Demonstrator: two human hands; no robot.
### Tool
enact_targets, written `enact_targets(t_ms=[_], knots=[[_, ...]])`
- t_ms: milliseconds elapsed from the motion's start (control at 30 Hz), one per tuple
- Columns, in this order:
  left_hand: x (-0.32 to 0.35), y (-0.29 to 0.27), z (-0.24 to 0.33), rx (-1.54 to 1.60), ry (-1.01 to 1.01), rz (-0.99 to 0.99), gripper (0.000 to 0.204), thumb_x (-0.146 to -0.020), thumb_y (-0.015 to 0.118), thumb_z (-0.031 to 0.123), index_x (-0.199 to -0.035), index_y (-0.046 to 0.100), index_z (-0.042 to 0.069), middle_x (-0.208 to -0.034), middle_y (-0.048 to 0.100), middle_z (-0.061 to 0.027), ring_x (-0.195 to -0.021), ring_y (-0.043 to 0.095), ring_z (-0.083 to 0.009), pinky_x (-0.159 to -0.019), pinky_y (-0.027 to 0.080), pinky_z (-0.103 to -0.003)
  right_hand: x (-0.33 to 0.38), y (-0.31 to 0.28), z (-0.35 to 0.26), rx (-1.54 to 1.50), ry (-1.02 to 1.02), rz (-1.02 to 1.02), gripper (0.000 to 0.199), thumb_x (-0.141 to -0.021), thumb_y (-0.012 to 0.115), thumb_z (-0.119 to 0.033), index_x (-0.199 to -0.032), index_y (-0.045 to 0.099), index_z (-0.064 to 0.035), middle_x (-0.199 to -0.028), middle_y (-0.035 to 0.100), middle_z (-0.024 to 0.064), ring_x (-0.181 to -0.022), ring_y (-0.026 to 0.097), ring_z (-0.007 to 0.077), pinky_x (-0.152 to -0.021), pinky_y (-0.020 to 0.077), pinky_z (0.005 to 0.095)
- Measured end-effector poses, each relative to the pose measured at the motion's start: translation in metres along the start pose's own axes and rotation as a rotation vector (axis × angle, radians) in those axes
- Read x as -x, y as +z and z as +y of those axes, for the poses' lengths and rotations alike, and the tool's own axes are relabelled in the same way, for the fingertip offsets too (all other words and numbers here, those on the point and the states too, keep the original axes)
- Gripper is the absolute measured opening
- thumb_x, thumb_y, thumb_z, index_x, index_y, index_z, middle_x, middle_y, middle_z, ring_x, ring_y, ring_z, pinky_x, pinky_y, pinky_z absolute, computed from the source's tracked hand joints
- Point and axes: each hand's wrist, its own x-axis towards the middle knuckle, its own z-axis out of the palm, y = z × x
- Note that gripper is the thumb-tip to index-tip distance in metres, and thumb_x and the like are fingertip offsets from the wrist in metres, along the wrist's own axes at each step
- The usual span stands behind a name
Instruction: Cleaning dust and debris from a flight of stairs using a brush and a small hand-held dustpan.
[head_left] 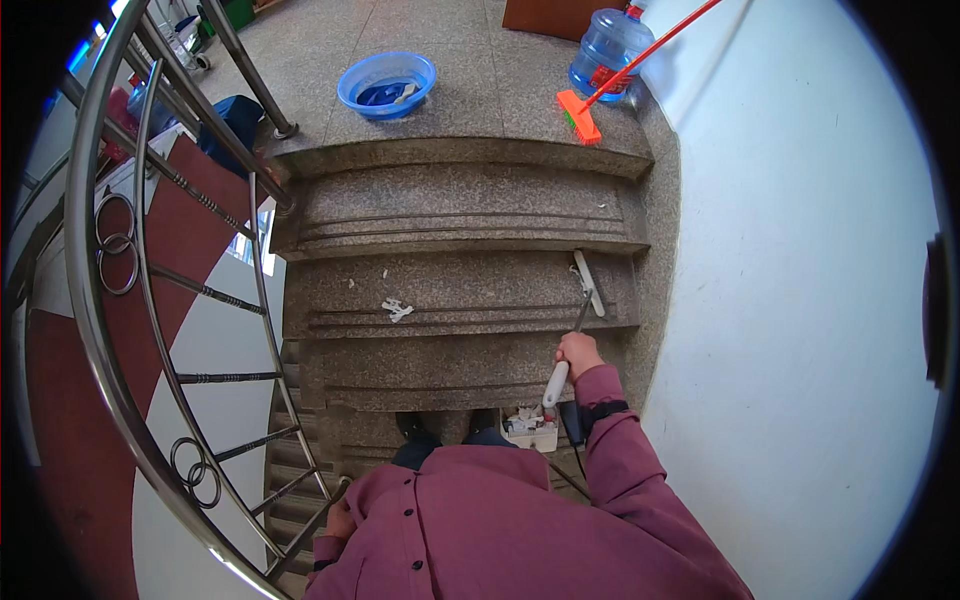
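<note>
My right hand (580,352) is closed round the white handle of a long-necked hand brush (590,285). The brush's narrow white head lies on a stone step at the right, close to the wall. Below that hand, a white dustpan (532,436) filled with crumpled paper scraps stands by my feet. Low at the left, my left hand (341,519) is beside the metal stair railing (118,380); its fingers are mostly hidden. Crumpled white paper (397,310) lies on the same step as the brush head, left of it, with small white bits nearby.
Grey speckled steps (460,190) rise ahead to a landing. On it stand a blue basin (386,85) with dark blue cloth inside, an orange broom (582,118) and a blue water jug (612,50). A white wall (800,250) bounds the right side.
</note>
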Motion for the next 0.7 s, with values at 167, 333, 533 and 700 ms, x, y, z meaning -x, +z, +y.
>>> enact_targets(t_ms=[167, 333, 533, 700], knots=[[-0.003, -0.010, -0.002, 0.072, -0.005, 0.005, 0.052, -0.082, 0.075, 0.031, -0.121, 0.066, -0.002, -0.109, 0.071, -0.0254, -0.105, 0.069, -0.0343, -0.085, 0.053, -0.042, 0.055, 0.035, 0.000, 0.007, 0.014, -0.039, 0.010, -0.090, 0.049, -0.007, -0.083, 0.054, -0.0027, -0.068, 0.053, 0.0086, -0.051, 0.051, 0.0209, -0.046, 0.0423, 0.0373], [-0.022, -0.020, -0.033, 0.088, 0.045, -0.009, 0.044, -0.088, 0.072, 0.026, -0.121, 0.068, -0.003, -0.107, 0.075, -0.0181, -0.099, 0.070, -0.0238, -0.085, 0.054, -0.037, 0.073, 0.055, 0.011, -0.019, 0.032, -0.092, 0.003, -0.090, 0.050, -0.005, -0.092, 0.050, -0.0024, -0.070, 0.051, 0.0085, -0.053, 0.051, 0.0199, -0.047, 0.0442, 0.0348], [-0.036, -0.027, -0.056, 0.115, 0.179, 0.055, 0.041, -0.094, 0.064, 0.031, -0.115, 0.070, -0.004, -0.087, 0.075, -0.0149, -0.074, 0.070, -0.0203, -0.065, 0.054, -0.035, 0.088, 0.065, 0.023, -0.039, 0.049, -0.134, 0.012, -0.096, 0.053, -0.013, -0.085, 0.053, -0.0088, -0.066, 0.052, 0.0031, -0.050, 0.050, 0.0169, -0.045, 0.0422, 0.0364], [-0.037, -0.041, -0.044, 0.016, 0.050, -0.003, 0.038, -0.093, 0.060, 0.026, -0.118, 0.070, -0.001, -0.081, 0.073, -0.0131, -0.067, 0.067, -0.0186, -0.061, 0.053, -0.034, 0.135, 0.063, 0.004, -0.093, 0.007, -0.140, 0.016, -0.096, 0.054, -0.015, -0.082, 0.051, -0.0083, -0.065, 0.051, 0.0034, -0.048, 0.048, 0.0164, -0.042, 0.0398, 0.0349]])
